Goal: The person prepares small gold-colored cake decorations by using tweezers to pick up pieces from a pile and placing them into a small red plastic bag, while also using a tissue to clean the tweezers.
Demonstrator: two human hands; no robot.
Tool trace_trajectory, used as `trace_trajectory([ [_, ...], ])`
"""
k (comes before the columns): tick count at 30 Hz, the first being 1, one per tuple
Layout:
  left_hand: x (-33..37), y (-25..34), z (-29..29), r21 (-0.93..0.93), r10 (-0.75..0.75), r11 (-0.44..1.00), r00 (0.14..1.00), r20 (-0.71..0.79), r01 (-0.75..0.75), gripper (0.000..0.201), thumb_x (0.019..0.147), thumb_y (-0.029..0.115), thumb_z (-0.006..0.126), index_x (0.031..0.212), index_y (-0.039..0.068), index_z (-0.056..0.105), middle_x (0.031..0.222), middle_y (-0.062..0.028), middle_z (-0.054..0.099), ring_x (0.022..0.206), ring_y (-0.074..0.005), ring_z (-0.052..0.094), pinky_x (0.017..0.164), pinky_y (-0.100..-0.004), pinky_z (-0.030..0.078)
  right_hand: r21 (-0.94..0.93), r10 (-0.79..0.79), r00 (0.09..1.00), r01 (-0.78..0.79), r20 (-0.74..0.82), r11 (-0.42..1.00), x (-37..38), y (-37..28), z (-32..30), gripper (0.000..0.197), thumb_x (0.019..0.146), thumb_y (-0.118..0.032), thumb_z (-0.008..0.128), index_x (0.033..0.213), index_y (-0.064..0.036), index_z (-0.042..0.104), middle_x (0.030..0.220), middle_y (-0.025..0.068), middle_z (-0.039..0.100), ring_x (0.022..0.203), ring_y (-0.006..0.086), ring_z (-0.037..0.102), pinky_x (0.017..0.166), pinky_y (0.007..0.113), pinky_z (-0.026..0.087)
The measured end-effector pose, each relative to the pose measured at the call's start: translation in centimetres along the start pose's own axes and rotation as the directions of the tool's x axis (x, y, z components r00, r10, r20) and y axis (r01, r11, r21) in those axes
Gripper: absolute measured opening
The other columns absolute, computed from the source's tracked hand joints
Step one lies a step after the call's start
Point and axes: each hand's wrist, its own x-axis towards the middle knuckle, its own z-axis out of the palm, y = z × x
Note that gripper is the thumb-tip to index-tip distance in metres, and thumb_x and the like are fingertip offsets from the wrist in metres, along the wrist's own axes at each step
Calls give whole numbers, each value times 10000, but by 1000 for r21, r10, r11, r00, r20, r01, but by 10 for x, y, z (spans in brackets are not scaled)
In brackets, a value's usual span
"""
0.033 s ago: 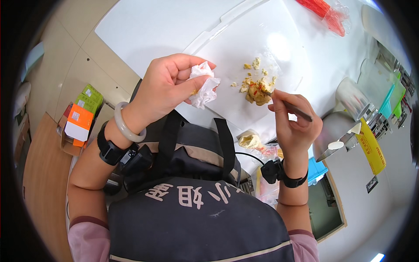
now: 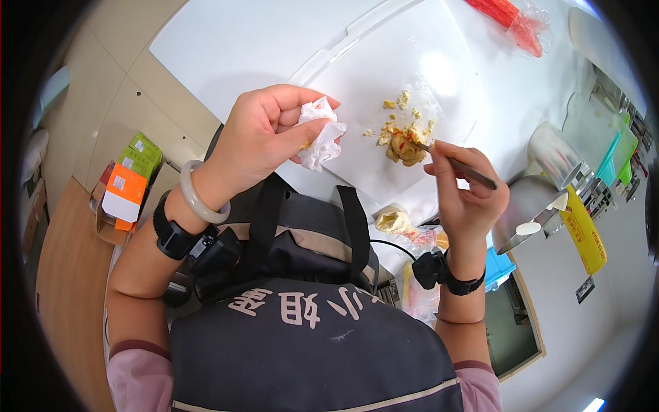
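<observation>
My left hand (image 2: 264, 134) pinches a crumpled white tissue (image 2: 320, 144) above the left part of a white board (image 2: 371, 75). My right hand (image 2: 470, 189) is closed round a slim dark metal tool (image 2: 473, 176), held much like a pen. The tool's far end meets a lump of yellow-brown, dough-like food (image 2: 406, 146) flecked with red bits; its exact shape is hidden there. Pale yellow crumbs (image 2: 403, 99) lie scattered behind and to the left of the lump.
A red plastic bag (image 2: 511, 24) lies far right. Right of my hand are a metal bowl (image 2: 525, 206), a white container (image 2: 555, 154) and a yellow packet (image 2: 585, 233). A cream-coloured piping bag-like bundle (image 2: 393, 222) sits near my apron. Boxes (image 2: 125, 196) stand at left.
My right hand and the tool have shifted very slightly to the right. My left hand, the tissue and the food lump look the same.
</observation>
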Motion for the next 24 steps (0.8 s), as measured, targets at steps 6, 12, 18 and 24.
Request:
trace_trajectory([
  [6,-1,-2,-1,20,3,1000,1000,2,-3,275,865,44,514,1120,-60,508,929,-182,639,868,-196,641,751,-248,511,57,62,998,-61,-23,997,-2,-5,-10,121,739,65,646,854,43,618,714,93,623,611,139,638,517,196,500],
  [12,0,-2,-1,-25,14,1000,1000,4,-14,277,864,28,506,1125,-67,501,936,-188,636,875,-211,640,765,-264,514,22,76,997,-76,24,997,-3,-7,-9,129,747,76,629,867,31,615,726,92,619,618,139,641,511,193,502],
  [18,0,-1,0,-33,0,999,1000,1,0,275,864,24,506,1123,-68,500,939,-191,634,873,-214,640,771,-272,515,-17,16,999,-15,45,1000,0,-5,-4,130,742,83,624,858,27,610,718,94,611,615,145,644,513,192,505],
  [24,0,-2,2,-40,5,999,1000,-7,-6,270,862,23,510,1116,-67,504,939,-190,634,877,-217,638,771,-272,516,2,-22,999,22,37,1000,-1,0,-4,130,744,79,626,863,30,612,732,100,617,621,146,644,521,196,508],
])
